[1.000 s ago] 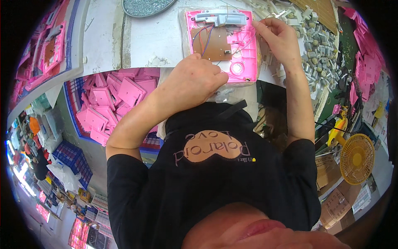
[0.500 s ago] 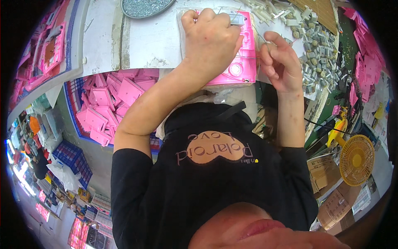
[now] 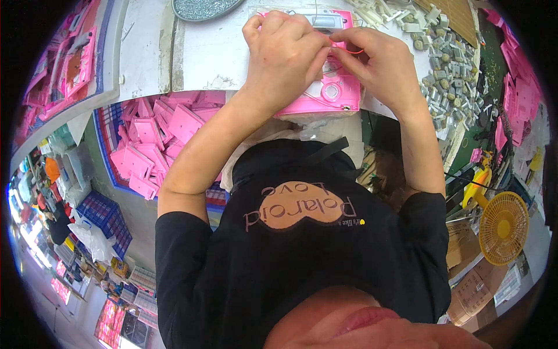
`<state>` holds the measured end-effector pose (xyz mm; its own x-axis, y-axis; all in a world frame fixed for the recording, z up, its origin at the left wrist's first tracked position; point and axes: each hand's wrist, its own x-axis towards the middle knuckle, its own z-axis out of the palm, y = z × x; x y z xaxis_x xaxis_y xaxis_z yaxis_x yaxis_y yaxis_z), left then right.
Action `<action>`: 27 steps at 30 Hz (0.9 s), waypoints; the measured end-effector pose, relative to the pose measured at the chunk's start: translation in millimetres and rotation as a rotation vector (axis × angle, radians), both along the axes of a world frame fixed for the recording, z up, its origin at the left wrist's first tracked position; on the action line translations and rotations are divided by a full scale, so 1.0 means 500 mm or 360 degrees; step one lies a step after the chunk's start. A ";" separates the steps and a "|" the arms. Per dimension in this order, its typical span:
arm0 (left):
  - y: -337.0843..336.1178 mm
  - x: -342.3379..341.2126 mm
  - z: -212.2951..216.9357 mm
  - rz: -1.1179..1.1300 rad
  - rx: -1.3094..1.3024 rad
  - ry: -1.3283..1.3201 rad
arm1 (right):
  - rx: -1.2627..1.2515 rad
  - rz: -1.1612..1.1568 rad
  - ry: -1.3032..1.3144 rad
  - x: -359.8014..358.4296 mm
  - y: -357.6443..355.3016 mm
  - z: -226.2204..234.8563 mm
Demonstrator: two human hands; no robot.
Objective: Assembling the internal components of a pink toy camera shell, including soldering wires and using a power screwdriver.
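- Left hand [image 3: 288,49] lies over the pink plastic housing [image 3: 334,93] on the white bench [image 3: 203,52], fingers curled, thumb and forefinger pinched on a thin red wire [image 3: 349,49]; seems to pin the housing down while working the wire
- Right hand [image 3: 381,61] meets it from the right, fingertips closed on the same wire, so both grips are shut on it, likely to guide it into place
- Housing sits at the near bench edge, centre, open side up, a round white part [image 3: 331,91] showing, a grey metal piece [image 3: 325,20] at its far end
- Grey tray of small bits [image 3: 200,7] far left on the bench; heap of small grey-white parts [image 3: 442,64] to the right
- Bin of pink plastic plates [image 3: 157,136] below the bench on the left; yellow fan [image 3: 503,227] low right
- Versus half a second ago: right hand has moved left and up onto the housing, now touching the left hand; left hand stays on the housing, only slightly shifted; a second ago left hand was off the bench, near the chest
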<state>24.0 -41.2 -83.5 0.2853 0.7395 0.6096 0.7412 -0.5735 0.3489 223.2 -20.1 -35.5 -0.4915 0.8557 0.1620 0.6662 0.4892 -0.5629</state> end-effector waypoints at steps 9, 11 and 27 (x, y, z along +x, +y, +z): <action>-0.011 -0.016 -0.003 -0.0054 -0.0166 -0.0067 | -0.0007 0.0169 -0.0116 -0.001 0.019 -0.008; -0.012 -0.025 -0.004 -0.0075 -0.0165 -0.0070 | 0.0069 0.0199 -0.0218 -0.001 0.025 -0.006; -0.055 -0.082 0.016 0.0023 -0.0217 -0.0203 | 0.0253 0.0368 -0.0593 -0.029 0.042 0.002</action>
